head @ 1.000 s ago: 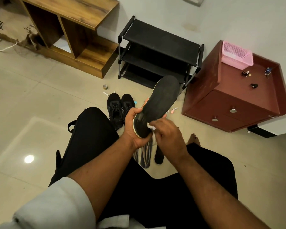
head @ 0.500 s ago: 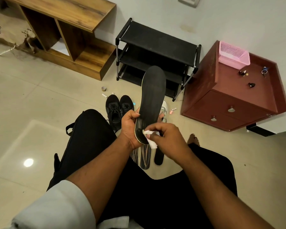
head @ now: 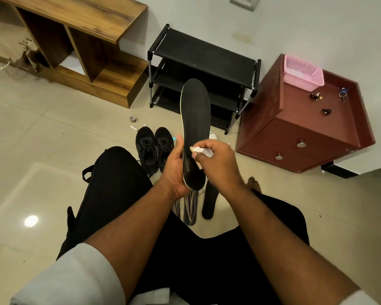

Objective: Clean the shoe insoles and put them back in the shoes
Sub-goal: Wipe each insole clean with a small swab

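While the left hand (head: 176, 170) grips the upright black insole (head: 195, 128) by its heel and the right hand's (head: 216, 161) fingers pinch a white wipe (head: 201, 150) against it, cleaning seems midway: another insole (head: 209, 201) lies on the floor, the black shoes (head: 154, 146) unfilled.

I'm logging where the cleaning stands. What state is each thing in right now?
Insole: upright, gripped at its heel by left hand.
Wipe: pinched by right hand, against the insole.
Black shoes: on floor, side by side.
Second insole: lying on floor.
Shoe rack: top shelf bare.
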A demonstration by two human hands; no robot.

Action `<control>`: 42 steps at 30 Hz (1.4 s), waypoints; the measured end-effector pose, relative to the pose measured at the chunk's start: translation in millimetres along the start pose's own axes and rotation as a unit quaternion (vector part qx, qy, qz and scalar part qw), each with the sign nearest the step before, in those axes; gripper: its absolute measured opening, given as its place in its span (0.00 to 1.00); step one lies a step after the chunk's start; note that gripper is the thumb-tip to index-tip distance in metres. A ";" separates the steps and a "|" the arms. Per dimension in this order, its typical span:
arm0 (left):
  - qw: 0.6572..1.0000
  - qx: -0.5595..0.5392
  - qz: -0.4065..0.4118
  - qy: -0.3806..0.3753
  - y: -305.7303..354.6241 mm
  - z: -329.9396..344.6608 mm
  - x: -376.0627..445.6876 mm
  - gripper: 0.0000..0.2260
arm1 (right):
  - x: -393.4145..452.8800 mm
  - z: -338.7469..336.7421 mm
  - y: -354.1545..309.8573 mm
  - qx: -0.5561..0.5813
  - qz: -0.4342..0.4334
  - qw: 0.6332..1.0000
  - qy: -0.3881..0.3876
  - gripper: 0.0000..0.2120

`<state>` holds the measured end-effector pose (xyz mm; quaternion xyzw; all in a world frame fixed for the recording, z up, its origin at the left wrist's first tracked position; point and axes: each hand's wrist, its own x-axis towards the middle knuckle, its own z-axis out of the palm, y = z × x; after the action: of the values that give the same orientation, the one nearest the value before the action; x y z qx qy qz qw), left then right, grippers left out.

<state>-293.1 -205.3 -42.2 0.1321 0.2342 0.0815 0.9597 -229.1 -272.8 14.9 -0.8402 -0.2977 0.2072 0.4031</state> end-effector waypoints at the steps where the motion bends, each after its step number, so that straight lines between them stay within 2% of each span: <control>1: 1.000 -0.006 -0.011 -0.004 0.5 0.2 -1.0 0.36 | -1.5 5.4 -0.6 -0.042 -0.029 0.999 0.003 0.06; 4: 0.999 -0.037 -0.013 0.006 4.9 -4.9 0.2 0.37 | -14.8 16.0 -1.3 -0.089 -0.063 0.994 -0.029 0.09; 8: 0.998 -0.040 0.008 0.042 9.5 -12.2 3.8 0.37 | -33.4 17.8 3.1 -0.088 -0.073 0.992 -0.055 0.09; 12: 0.998 -0.041 -0.003 0.049 6.5 -6.6 4.4 0.36 | -31.6 17.6 1.3 -0.067 -0.063 0.996 -0.015 0.09; 17: 0.999 -0.036 -0.019 0.017 -0.7 1.0 -3.3 0.35 | -9.2 19.3 -9.8 -0.053 -0.029 0.998 0.027 0.07; 22: 0.997 -0.043 0.012 0.063 6.3 -9.9 3.1 0.34 | -26.4 19.2 -1.5 -0.057 -0.016 0.997 -0.053 0.07; 25: 0.995 -0.036 0.036 0.090 8.6 -11.6 7.0 0.34 | -41.1 17.1 9.8 -0.046 -0.012 0.996 -0.073 0.07; 29: 0.996 -0.040 0.010 0.076 5.1 -8.5 9.1 0.36 | -37.3 14.4 8.1 -0.045 -0.028 0.997 -0.056 0.07; 36: 0.998 -0.039 -0.002 0.043 -5.3 -5.0 3.2 0.31 | -1.5 17.9 -9.3 -0.113 -0.077 0.990 0.019 0.06; 38: 0.999 -0.037 -0.008 0.034 -3.4 -5.5 2.3 0.32 | -3.6 17.0 -9.6 -0.117 -0.082 0.990 0.005 0.06; 42: 0.998 -0.059 0.002 0.038 5.6 -9.5 2.8 0.34 | -29.6 12.2 3.1 -0.109 -0.085 0.988 -0.073 0.08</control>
<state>-295.6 -197.4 -49.9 0.0727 0.2647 0.1024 0.9561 -257.1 -287.3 8.4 -0.8337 -0.4170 0.1989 0.3024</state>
